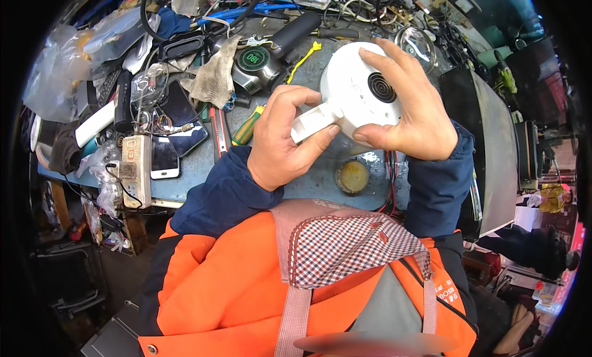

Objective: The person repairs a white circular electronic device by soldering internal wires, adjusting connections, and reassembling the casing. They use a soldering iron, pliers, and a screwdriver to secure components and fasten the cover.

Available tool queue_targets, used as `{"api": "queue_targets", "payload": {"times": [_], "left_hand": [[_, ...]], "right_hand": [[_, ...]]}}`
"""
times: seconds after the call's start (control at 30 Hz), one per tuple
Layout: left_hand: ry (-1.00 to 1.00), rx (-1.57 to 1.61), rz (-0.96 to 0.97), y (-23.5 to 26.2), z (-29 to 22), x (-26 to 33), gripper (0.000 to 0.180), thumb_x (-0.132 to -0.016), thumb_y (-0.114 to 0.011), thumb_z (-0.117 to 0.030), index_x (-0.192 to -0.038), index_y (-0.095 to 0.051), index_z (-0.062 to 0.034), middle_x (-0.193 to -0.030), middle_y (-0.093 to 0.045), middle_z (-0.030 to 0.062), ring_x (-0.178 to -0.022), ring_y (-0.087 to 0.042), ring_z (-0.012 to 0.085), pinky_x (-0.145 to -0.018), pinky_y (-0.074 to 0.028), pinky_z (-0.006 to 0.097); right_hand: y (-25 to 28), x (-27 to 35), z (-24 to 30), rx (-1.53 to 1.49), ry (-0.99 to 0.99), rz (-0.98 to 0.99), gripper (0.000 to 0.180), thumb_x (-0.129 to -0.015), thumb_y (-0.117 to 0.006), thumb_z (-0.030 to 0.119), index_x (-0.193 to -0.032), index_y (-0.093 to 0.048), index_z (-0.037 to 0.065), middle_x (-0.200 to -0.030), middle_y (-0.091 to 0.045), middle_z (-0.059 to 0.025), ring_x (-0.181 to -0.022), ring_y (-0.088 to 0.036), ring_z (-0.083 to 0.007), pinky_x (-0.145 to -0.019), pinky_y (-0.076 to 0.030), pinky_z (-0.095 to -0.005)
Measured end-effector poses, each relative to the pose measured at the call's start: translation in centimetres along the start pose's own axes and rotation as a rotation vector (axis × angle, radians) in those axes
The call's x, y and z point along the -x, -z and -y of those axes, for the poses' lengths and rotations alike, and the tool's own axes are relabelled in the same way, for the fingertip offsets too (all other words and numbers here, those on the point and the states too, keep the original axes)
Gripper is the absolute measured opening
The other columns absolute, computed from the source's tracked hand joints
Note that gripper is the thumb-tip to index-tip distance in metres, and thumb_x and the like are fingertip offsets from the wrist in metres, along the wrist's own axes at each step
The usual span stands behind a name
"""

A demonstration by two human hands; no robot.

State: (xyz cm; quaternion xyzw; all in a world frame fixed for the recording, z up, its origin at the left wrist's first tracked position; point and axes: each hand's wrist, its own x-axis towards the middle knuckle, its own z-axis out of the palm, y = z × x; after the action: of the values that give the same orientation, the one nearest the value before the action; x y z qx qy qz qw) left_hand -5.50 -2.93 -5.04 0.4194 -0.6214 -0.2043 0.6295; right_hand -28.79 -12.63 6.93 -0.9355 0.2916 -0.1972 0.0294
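Observation:
A white round device (346, 73) with a black ringed disc on its face is held up over the workbench. My right hand (416, 104) wraps round its right side, fingers over the top edge and thumb at the bottom. Out of its lower left comes a white flat arm (313, 124), which my left hand (287, 132) pinches between thumb and fingers. I cannot tell what kind of device it is. Below it on the bench sits a small round tin (353, 177) of yellowish stuff, beside red and black wires (391, 178).
A hot-air tool with a lit round display (253, 59) lies behind my left hand, near a rag (213, 76), a screwdriver (248, 127) and a red utility knife (219, 130). Phones (165, 156) and a power strip (135, 172) crowd the left. Tangled cables (354, 11) line the back.

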Motion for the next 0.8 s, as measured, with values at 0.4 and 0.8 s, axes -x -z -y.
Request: {"api": "queue_targets", "payload": {"times": [0.4, 0.8], "left_hand": [[0.460, 0.229, 0.277, 1.1, -2.4, -5.8, 0.077, -0.102, -0.082, -0.037, -0.159, -0.056, 0.0072, -0.147, -0.071, 0.0231, -0.132, -0.071, 0.0280, -0.111, -0.055, 0.039], [0.278, 0.325, 0.318, 1.4, -4.0, -4.5, 0.085, -0.094, -0.080, -0.008, -0.164, -0.040, 0.0167, -0.149, -0.064, 0.0281, -0.133, -0.071, 0.0318, -0.105, -0.062, 0.038]], "right_hand": [[-1.0, 0.3, 1.2, -0.087, -0.064, -0.158, 0.112, -0.075, -0.098, 0.058, -0.160, -0.056, -0.001, -0.160, -0.054, -0.0375, -0.149, -0.052, -0.0563, -0.123, -0.046, -0.0596], [-6.0, 4.6, 2.2, -1.381, -0.392, -0.604, 0.078, -0.093, -0.069, 0.018, -0.162, -0.045, -0.011, -0.150, -0.066, -0.0234, -0.139, -0.065, -0.0281, -0.119, -0.049, -0.0407]]}}
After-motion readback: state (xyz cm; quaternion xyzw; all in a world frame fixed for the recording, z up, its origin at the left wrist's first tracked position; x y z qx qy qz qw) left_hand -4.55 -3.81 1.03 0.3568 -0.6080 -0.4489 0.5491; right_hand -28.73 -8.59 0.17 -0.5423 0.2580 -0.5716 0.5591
